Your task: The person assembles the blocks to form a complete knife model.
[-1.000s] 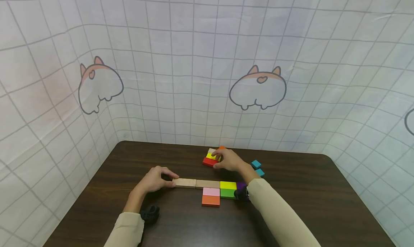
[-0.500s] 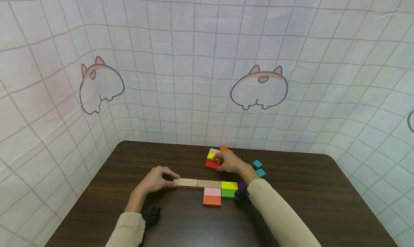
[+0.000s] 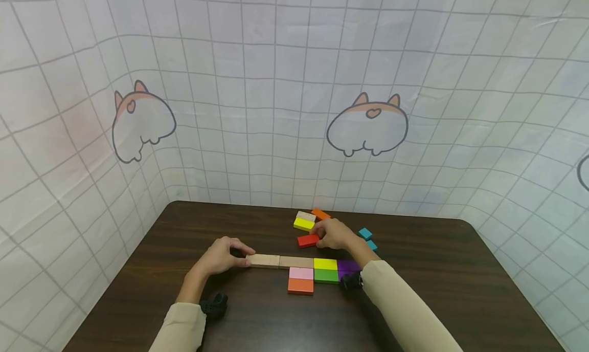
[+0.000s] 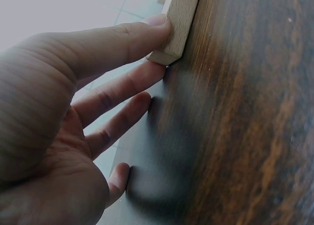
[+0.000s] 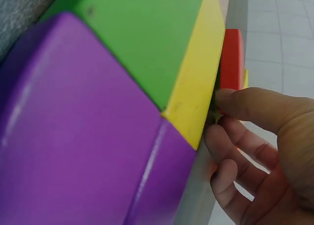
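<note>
My left hand (image 3: 220,256) pinches the left end of a plain wooden block (image 3: 264,260), with thumb on its side and index fingertip at its end corner (image 4: 182,21). That block starts a row that runs right through a second wooden block (image 3: 296,262), a yellow block (image 3: 325,264) and a purple block (image 3: 347,265). Below the row lie a green block (image 3: 325,277), a pink block (image 3: 301,273) and an orange-red block (image 3: 300,286). Behind the row, my right hand (image 3: 336,233) pinches the right end of a red block (image 3: 307,240) between thumb and fingers.
Farther back lie another yellow block (image 3: 304,223), a pale wooden block (image 3: 306,216) and an orange block (image 3: 320,214). Two blue pieces (image 3: 365,233) are right of my right hand. A grid-patterned cloth (image 3: 257,137) stands behind the dark table (image 3: 442,280).
My right hand has drawn the red block toward me and to the right, away from the yellow and pale blocks. My left hand has stayed at the wooden block's end.
</note>
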`<state>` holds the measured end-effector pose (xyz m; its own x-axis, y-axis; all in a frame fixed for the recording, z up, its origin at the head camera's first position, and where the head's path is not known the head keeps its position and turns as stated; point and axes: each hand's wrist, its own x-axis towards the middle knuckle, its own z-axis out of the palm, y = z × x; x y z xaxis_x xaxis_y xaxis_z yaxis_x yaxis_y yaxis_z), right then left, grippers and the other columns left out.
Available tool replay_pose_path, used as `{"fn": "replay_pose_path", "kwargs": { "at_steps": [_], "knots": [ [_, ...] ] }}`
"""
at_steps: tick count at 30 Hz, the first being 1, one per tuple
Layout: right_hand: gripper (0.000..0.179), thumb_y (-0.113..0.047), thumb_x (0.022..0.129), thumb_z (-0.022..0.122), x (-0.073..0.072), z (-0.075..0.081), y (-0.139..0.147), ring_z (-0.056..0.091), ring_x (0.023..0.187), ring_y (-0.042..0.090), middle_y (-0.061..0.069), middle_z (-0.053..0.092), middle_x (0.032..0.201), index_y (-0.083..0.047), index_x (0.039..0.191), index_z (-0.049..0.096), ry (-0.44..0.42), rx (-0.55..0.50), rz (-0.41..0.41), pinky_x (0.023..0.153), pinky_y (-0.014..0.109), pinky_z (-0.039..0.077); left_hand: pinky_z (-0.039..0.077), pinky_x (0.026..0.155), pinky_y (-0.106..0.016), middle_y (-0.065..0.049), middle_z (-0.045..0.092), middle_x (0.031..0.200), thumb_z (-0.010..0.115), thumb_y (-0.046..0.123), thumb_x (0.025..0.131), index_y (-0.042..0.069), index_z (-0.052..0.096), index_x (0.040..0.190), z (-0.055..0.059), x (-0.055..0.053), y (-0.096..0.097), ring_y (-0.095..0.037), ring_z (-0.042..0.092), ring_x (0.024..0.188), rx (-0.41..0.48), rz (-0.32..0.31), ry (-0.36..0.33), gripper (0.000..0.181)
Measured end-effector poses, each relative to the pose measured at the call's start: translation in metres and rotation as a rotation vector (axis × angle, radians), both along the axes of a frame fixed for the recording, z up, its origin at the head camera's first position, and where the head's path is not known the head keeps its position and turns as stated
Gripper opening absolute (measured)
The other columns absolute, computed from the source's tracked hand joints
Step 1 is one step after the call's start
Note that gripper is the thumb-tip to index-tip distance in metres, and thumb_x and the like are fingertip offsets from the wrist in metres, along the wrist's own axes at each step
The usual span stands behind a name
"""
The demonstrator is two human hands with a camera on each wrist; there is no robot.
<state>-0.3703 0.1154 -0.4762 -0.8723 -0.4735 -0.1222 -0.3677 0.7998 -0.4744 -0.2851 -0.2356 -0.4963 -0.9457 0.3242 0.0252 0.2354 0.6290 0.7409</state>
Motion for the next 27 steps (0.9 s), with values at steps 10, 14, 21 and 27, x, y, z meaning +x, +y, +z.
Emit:
{"fn": "replay_pose_path", "kwargs": {
  "at_steps": [10, 14, 21, 27],
  "knots": [
    [0.032, -0.017, 0.086, 0.083, 0.011, 0.013, 0.009, 0.065, 0.082, 0.017, 0.003, 0.072, 0.107, -0.016, 0.117, 0.075, 0.031, -0.054, -0.004, 0.078, 0.037, 0.056, 0.050, 0.100, -0.056, 0.002, 0.075, 0.109, 0.086, 0.023, 0.084, 0.022, 0.082, 0.103, -0.001, -0.002, 0.000, -0.030, 0.064, 0.115, -0.001, 0.003, -0.001, 0.019],
    [0.033, -0.018, 0.088, 0.082, 0.020, 0.021, 0.013, 0.066, 0.066, 0.014, 0.005, 0.072, 0.106, -0.014, 0.119, 0.074, 0.039, -0.097, 0.021, 0.080, 0.038, 0.056, 0.050, 0.101, -0.056, 0.002, 0.075, 0.109, 0.085, 0.022, 0.085, 0.022, 0.082, 0.104, 0.000, -0.002, 0.000, -0.031, 0.064, 0.115, -0.005, 0.004, 0.002, 0.019],
    [0.042, -0.020, 0.093, 0.077, 0.039, 0.029, 0.022, 0.067, 0.065, 0.015, 0.008, 0.068, 0.125, -0.014, 0.133, 0.068, 0.024, -0.149, 0.053, 0.080, 0.037, 0.055, 0.050, 0.100, -0.056, 0.002, 0.075, 0.109, 0.086, 0.021, 0.084, 0.022, 0.083, 0.103, 0.001, 0.000, 0.000, -0.031, 0.064, 0.115, -0.008, 0.010, -0.002, 0.020],
    [0.040, -0.023, 0.095, 0.075, 0.056, 0.030, 0.035, 0.058, 0.068, 0.012, 0.002, 0.066, 0.114, -0.016, 0.134, 0.067, 0.068, -0.156, 0.106, 0.067, 0.028, 0.050, 0.051, 0.099, -0.054, 0.003, 0.075, 0.108, 0.086, 0.021, 0.084, 0.023, 0.083, 0.102, 0.000, -0.001, 0.001, -0.028, 0.065, 0.113, -0.007, 0.023, -0.003, 0.019]
  ]
}}
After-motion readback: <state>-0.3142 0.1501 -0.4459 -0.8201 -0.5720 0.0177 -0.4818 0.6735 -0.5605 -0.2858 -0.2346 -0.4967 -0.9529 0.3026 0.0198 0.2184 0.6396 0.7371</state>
